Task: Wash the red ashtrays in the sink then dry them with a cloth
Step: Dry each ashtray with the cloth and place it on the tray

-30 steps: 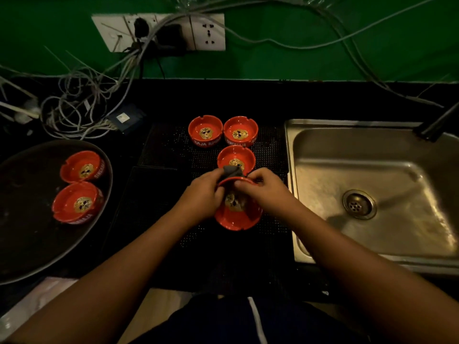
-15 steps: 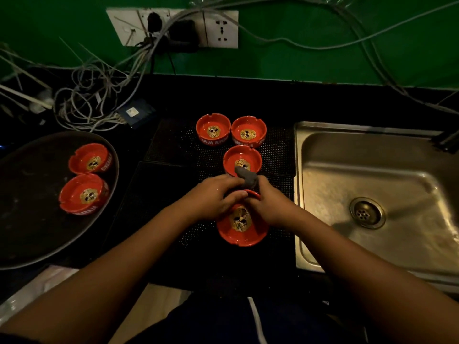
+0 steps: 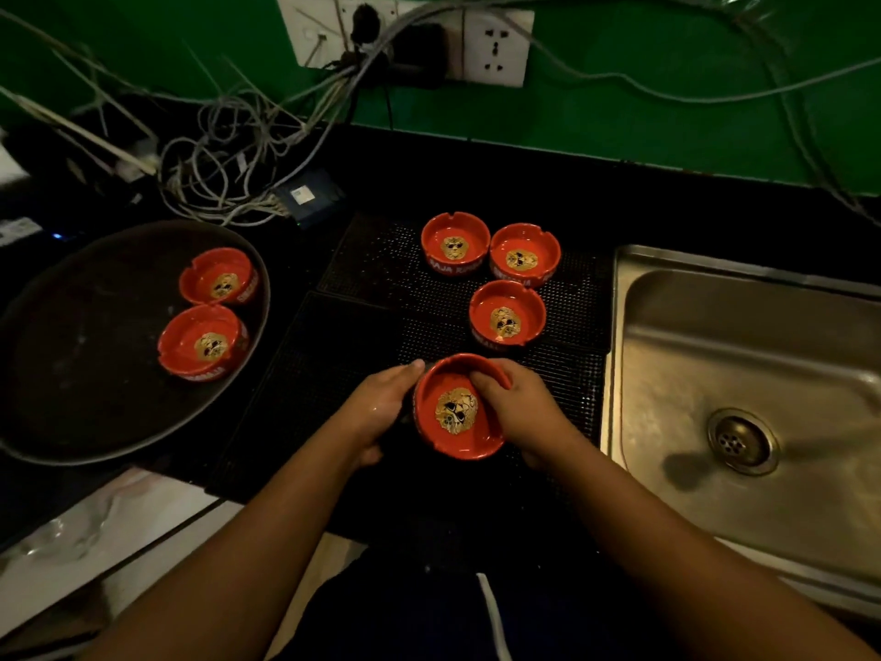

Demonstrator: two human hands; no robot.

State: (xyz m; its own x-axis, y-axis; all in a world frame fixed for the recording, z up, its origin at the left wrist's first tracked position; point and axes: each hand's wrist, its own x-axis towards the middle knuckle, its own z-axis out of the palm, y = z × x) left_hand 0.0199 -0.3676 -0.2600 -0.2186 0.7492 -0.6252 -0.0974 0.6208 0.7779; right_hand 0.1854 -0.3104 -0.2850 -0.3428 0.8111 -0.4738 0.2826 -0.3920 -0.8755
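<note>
I hold a red ashtray (image 3: 458, 406) with a gold emblem over the black mesh mat (image 3: 329, 374), tilted toward me. My left hand (image 3: 381, 412) wraps its left wall, and my right hand (image 3: 522, 412) grips its right side with fingertips curled over the rim. No cloth shows plainly; a dark strip lies between my left palm and the ashtray. Three more red ashtrays (image 3: 507, 314) stand upright on the mat just behind. Two other ashtrays (image 3: 202, 342) sit on a dark round tray (image 3: 71, 355) at the left.
A steel sink (image 3: 743, 336) with its drain (image 3: 742, 441) lies to the right of the mat. A tangle of cables (image 3: 214, 174) and a small adapter box (image 3: 305, 195) lie on the black counter below the wall sockets (image 3: 496, 45).
The grey cloth seen at the ashtray's far rim is no longer in sight. My left hand slid to the ashtray's left wall, and the ashtray's inside now shows fully.
</note>
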